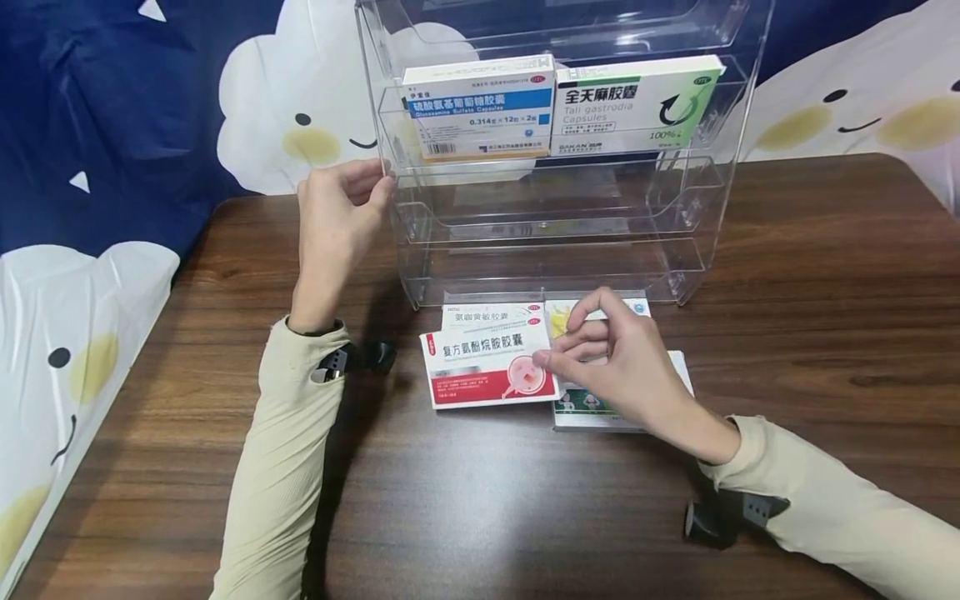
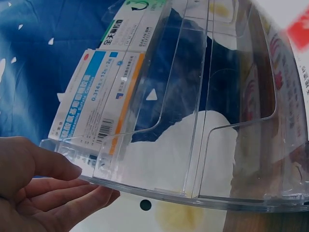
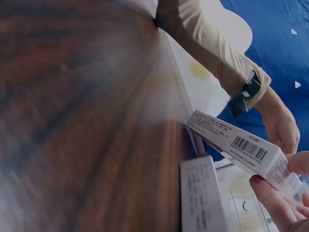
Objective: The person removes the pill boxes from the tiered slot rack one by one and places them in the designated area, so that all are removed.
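From my distant seat I see the right grip (image 1: 618,367) pinching the red box (image 1: 483,371) by its right end, in the centre of the frame, probably so its printed face is mostly uncovered. The left grip (image 1: 337,221) pinches the left edge of the rack (image 1: 517,229), I think for steadiness. Upper centre, the blue box (image 1: 480,112) and green box (image 1: 637,112) face forward, perhaps for reading.

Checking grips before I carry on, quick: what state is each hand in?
Left hand: closed, pinching the side edge of the clear rack.
Right hand: closed, holding the red-and-white box by one end.
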Demonstrator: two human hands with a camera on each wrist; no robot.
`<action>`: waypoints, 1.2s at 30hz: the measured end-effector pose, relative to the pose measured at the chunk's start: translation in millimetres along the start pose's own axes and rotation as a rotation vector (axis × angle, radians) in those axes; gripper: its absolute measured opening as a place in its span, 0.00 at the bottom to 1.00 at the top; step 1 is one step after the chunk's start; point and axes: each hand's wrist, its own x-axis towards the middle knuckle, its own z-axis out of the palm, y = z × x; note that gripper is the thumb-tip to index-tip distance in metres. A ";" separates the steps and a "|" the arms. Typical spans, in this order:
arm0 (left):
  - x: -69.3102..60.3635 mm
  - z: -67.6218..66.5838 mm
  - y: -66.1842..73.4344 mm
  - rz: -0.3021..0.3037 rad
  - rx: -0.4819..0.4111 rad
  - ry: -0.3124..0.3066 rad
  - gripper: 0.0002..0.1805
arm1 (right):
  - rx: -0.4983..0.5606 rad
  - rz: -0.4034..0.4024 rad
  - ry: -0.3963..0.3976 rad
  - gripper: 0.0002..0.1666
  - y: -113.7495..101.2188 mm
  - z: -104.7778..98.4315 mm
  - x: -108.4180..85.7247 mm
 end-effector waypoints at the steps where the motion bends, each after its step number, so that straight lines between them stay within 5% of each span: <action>1: -0.1 0.1 -0.1 0.000 0.000 0.001 0.15 | 0.001 0.014 -0.014 0.24 -0.3 1.5 -0.7; 6: -1.5 0.7 -1.1 -0.003 -0.001 -0.003 0.15 | -0.006 0.102 -0.107 0.24 -3.1 6.9 -3.5; 12: -1.5 1.0 -0.8 -0.002 0.001 0.004 0.15 | 0.115 0.213 -0.183 0.24 -3.8 12.7 -4.9; 17: -0.4 1.4 0.5 0.000 0.010 0.004 0.15 | 0.033 0.183 -0.217 0.21 -4.6 12.8 -7.7; 21: -0.2 1.3 0.9 0.006 0.004 0.008 0.15 | -0.180 -0.007 -0.215 0.14 -5.9 13.2 -11.1; 25: -0.1 1.3 0.8 0.009 0.008 0.011 0.15 | -0.424 -0.363 -0.198 0.09 -8.6 17.4 -15.6; 28: -0.1 1.2 0.6 0.008 0.008 0.011 0.15 | -0.573 -0.575 -0.303 0.14 -12.1 23.2 -20.4; 32: -0.4 0.8 0.0 0.003 -0.006 0.008 0.15 | -0.772 -0.675 -0.474 0.24 -14.5 32.8 -27.1; 36: -0.1 0.2 -0.7 0.008 -0.007 0.007 0.15 | -0.872 -0.666 -0.522 0.26 -14.4 38.5 -31.1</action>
